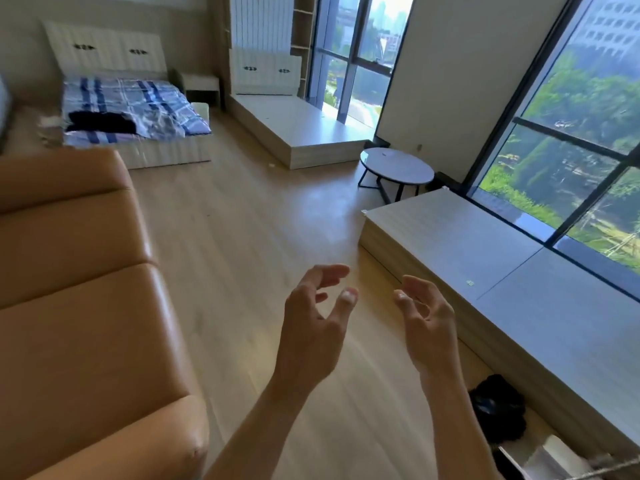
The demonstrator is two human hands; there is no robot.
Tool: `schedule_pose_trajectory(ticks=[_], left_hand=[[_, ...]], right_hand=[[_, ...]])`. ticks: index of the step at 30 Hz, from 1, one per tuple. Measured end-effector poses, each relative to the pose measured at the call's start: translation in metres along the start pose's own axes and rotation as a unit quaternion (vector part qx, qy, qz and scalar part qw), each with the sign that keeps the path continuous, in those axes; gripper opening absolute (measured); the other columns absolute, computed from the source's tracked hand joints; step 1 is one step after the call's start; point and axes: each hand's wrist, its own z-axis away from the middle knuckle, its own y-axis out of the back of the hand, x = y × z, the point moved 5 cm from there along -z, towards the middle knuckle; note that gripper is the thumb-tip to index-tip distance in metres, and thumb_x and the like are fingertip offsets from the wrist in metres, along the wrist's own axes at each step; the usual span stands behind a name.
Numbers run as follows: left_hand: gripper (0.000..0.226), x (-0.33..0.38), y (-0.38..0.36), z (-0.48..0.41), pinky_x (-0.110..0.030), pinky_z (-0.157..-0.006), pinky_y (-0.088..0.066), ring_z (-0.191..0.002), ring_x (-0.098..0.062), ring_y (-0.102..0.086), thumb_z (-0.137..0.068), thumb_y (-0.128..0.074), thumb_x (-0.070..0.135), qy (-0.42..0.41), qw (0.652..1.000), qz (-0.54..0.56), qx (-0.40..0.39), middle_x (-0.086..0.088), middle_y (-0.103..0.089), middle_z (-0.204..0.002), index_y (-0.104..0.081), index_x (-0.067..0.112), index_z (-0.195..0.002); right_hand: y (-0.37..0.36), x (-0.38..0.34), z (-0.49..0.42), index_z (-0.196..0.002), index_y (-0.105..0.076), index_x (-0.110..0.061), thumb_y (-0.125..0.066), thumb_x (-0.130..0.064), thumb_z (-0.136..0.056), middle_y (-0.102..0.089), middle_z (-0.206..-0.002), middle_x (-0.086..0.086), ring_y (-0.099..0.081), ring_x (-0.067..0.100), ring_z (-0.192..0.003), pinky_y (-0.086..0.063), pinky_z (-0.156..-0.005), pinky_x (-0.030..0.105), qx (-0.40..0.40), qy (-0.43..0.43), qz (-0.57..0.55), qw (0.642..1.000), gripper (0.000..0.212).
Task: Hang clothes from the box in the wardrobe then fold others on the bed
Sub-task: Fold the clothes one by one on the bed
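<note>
Wooden floor (242, 216) open between sofa (86, 289) and platform (485, 258).

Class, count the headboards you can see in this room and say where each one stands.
2. One headboard stands behind the bed with the plaid cover; the other headboard stands behind the bare platform by the window. Others may be out of view.

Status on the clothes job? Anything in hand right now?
Nothing folded in view: dark clothes lie in a loose heap on the bed. Both hands, left and right, are open and empty over the floor. No wardrobe in view, so hanging can't be judged. Folding is left.
</note>
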Motion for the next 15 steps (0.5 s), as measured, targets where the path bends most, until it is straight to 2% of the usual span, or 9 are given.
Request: schedule_pose_trajectory(ticks=[8,12,15], left_hand=[[0.019,-0.064,-0.035,-0.153,-0.032,-0.101,-0.05,-0.109,0.003,-0.061,-0.093,-0.064,0.028,0.029,0.999,-0.034,0.03,0.025,-0.068,-0.109,-0.066,0.037,-0.11],[0.018,-0.098,-0.062,-0.247,-0.033,-0.101,-0.05,-0.109,0.004,-0.062,-0.092,-0.063,0.032,0.032,0.997,-0.043,0.063,0.027,-0.068,-0.109,-0.067,0.036,-0.109],[0.016,-0.118,-0.08,-0.34,-0.037,-0.103,-0.05,-0.109,0.005,-0.062,-0.094,-0.064,0.027,0.035,0.994,-0.047,0.096,0.025,-0.069,-0.109,-0.067,0.034,-0.108]], right_hand=[[-0.084,0.022,-0.176,-0.128,-0.06,-0.017,-0.062,-0.026,-0.097,-0.064,-0.124,-0.003,-0.059,-0.006,-0.093,-0.045,-0.075,0.013,-0.05,0.005,-0.027,0.998,0.032],[-0.126,0.031,-0.284,-0.128,-0.06,-0.017,-0.063,-0.025,-0.096,-0.064,-0.123,-0.006,-0.059,-0.008,-0.093,-0.044,-0.069,0.007,-0.081,0.022,-0.037,0.996,0.032],[-0.157,0.028,-0.386,-0.128,-0.06,-0.02,-0.063,-0.028,-0.096,-0.064,-0.126,-0.005,-0.062,0.0,-0.1,-0.046,-0.075,0.012,-0.106,0.048,-0.036,0.993,0.033]])
